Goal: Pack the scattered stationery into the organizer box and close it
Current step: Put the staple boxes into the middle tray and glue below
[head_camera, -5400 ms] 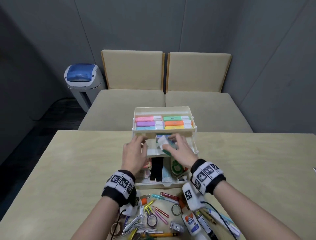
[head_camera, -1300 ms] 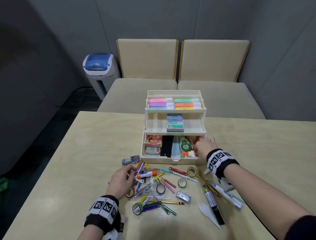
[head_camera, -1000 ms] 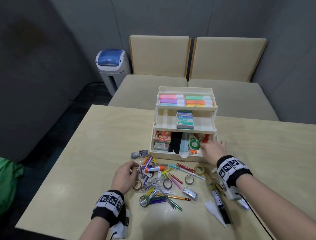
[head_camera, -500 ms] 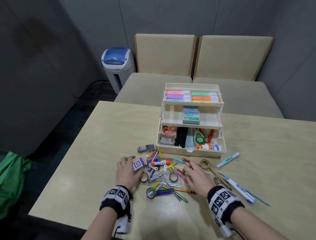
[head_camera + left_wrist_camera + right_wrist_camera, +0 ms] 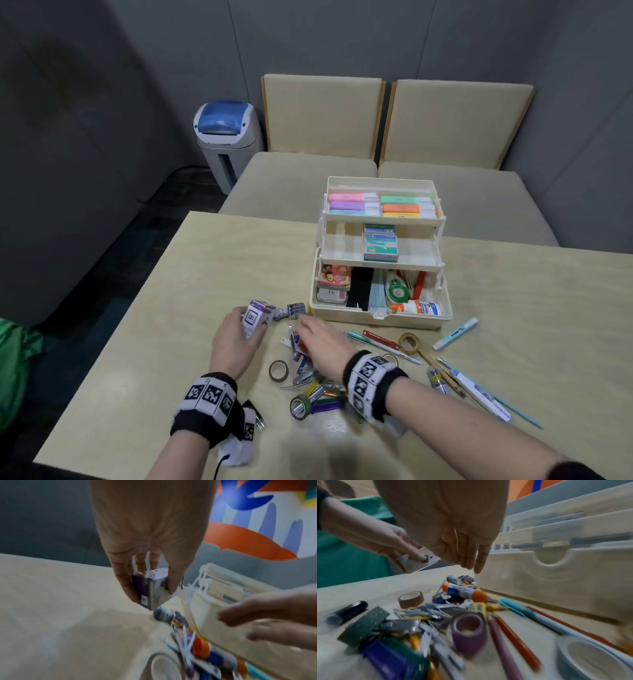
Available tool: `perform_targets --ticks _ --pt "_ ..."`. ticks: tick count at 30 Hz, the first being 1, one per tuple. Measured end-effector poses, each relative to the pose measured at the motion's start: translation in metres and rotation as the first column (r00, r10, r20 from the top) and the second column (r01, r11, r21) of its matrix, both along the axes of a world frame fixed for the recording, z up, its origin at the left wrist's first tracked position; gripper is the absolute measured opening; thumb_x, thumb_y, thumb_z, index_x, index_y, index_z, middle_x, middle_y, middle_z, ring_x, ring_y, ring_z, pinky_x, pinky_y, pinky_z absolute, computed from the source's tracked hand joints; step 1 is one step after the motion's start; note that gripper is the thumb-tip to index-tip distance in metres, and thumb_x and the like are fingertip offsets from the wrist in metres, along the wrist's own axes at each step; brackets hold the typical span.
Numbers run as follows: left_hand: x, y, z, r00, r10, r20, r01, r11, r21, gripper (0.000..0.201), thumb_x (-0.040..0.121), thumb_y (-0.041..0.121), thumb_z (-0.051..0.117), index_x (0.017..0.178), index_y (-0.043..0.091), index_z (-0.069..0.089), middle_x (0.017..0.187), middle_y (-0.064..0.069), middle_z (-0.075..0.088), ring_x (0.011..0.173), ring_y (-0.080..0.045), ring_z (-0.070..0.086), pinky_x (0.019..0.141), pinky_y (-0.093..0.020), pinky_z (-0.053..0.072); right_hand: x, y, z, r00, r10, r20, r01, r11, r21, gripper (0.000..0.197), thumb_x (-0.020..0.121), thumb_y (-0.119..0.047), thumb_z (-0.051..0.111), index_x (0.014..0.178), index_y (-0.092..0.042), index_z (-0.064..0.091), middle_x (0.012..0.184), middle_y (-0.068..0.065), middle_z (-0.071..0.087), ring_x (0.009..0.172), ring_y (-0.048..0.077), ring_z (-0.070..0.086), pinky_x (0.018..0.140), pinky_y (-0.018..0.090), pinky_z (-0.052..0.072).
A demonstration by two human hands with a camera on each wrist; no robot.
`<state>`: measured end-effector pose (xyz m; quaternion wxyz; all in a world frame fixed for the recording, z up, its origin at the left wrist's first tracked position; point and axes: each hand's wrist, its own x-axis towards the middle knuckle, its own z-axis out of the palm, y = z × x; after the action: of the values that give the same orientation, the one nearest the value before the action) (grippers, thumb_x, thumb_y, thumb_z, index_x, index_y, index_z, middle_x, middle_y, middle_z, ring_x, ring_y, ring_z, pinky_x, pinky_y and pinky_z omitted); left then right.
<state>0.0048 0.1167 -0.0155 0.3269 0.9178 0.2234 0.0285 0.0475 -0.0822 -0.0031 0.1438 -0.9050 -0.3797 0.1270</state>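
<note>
The cream organizer box (image 5: 378,318) stands open on the table, its two upper trays stepped back and holding highlighters and staple boxes. My left hand (image 5: 245,323) grips a small purple-and-white box (image 5: 255,315) just above the table, left of the organizer; the left wrist view shows that box (image 5: 151,589) pinched between thumb and fingers. My right hand (image 5: 308,330) hovers with straight fingers (image 5: 477,563) over the far end of the stationery pile (image 5: 308,380), near a black binder clip (image 5: 296,308) and an orange-capped glue stick (image 5: 464,592). It holds nothing.
Tape rolls (image 5: 278,370), clips and pencils lie in front of the organizer. Pens (image 5: 387,344), another tape roll (image 5: 409,342) and markers (image 5: 454,334) spread to the right. Two beige chairs (image 5: 322,116) and a shredder bin (image 5: 226,137) stand beyond the table's far edge.
My left hand has lifted the purple-and-white box off the table. My right hand has moved from the pile's right side forward and left, toward the binder clip.
</note>
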Motion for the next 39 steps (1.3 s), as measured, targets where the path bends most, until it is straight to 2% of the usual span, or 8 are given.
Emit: perform_targets --ticks 5,8,14,21,24,30,35,39 --pt "0.011 0.019 0.021 0.993 -0.023 0.118 0.031 0.997 -0.064 0.037 0.08 0.03 0.072 0.112 0.02 0.055 0.098 0.002 0.068 0.084 -0.02 0.065 0.077 -0.04 0.054 0.022 0.049 -0.024 0.997 0.034 0.063 -0.023 0.984 -0.174 0.059 0.093 0.004 0.038 0.147 0.008 0.014 0.156 0.025 0.009 0.146 0.035 0.005 0.12 0.043 0.009" --pt "0.017 0.028 0.027 0.99 -0.055 0.127 0.069 0.992 -0.107 0.035 0.079 0.027 0.074 0.11 0.025 0.056 0.094 0.006 0.068 0.08 -0.015 0.065 0.074 -0.04 0.055 0.035 0.063 -0.035 0.996 -0.012 0.084 0.033 0.969 -0.246 0.063 0.092 -0.013 0.052 0.142 0.011 0.022 0.145 0.03 0.03 0.139 0.04 0.02 0.119 0.044 0.012" --pt "0.022 0.045 0.029 0.992 -0.058 0.11 0.072 0.989 -0.128 0.036 0.079 0.03 0.074 0.111 0.028 0.057 0.097 0.011 0.066 0.083 -0.012 0.063 0.074 -0.042 0.055 0.044 0.071 -0.027 0.992 -0.113 -0.051 0.101 0.975 -0.199 0.034 0.096 0.004 0.028 0.125 0.008 0.045 0.127 0.022 0.038 0.117 0.037 0.04 0.092 0.042 0.042" --pt "0.021 0.037 0.044 0.991 0.0 0.132 0.026 0.981 -0.191 0.037 0.08 0.027 0.073 0.112 0.03 0.053 0.094 0.016 0.064 0.085 -0.007 0.062 0.076 -0.043 0.054 0.031 0.057 0.008 0.996 -0.078 -0.03 0.075 0.993 -0.093 0.024 0.094 -0.002 0.041 0.116 0.0 0.05 0.114 0.017 0.046 0.1 0.034 0.052 0.08 0.043 0.045" --pt "0.03 0.015 0.057 0.985 -0.042 0.165 0.082 0.967 -0.242 0.035 0.081 0.026 0.073 0.109 0.027 0.053 0.093 0.013 0.064 0.086 -0.005 0.062 0.073 -0.039 0.056 0.016 0.022 0.027 0.98 -0.12 -0.161 0.135 0.987 0.09 0.02 0.092 -0.021 0.05 0.109 -0.011 0.05 0.109 0.005 0.047 0.096 0.022 0.052 0.077 0.031 0.044" --pt "0.065 -0.051 0.072 0.942 -0.266 0.205 0.329 0.853 -0.404 0.037 0.08 0.015 0.074 0.109 0.017 0.053 0.104 0.007 0.063 0.092 -0.001 0.06 0.066 -0.012 0.05 0.013 -0.057 0.063 0.762 -0.38 -0.525 0.601 0.717 0.353 0.014 0.089 -0.02 0.061 0.098 -0.022 0.052 0.1 -0.007 0.055 0.087 0.005 0.055 0.072 0.014 0.042" --pt "0.106 -0.083 0.057 0.835 -0.537 0.125 0.551 0.814 -0.182 0.038 0.08 0.023 0.073 0.11 0.022 0.05 0.11 0.004 0.059 0.1 -0.011 0.058 0.084 -0.027 0.05 0.048 -0.103 0.077 0.648 -0.528 -0.548 0.76 0.484 0.433 0.019 0.083 -0.01 0.067 0.096 -0.01 0.053 0.096 0.004 0.061 0.087 0.014 0.058 0.072 0.016 0.045" --pt "0.119 -0.087 0.045 0.734 -0.675 -0.074 0.679 0.728 0.097 0.046 0.087 0.029 0.063 0.128 0.023 0.042 0.125 0.001 0.056 0.109 -0.016 0.056 0.098 -0.036 0.042 0.06 -0.116 0.071 0.658 -0.542 -0.523 0.752 0.513 0.413 0.02 0.083 -0.009 0.066 0.096 -0.012 0.051 0.095 0.007 0.061 0.085 0.018 0.057 0.07 0.019 0.043"
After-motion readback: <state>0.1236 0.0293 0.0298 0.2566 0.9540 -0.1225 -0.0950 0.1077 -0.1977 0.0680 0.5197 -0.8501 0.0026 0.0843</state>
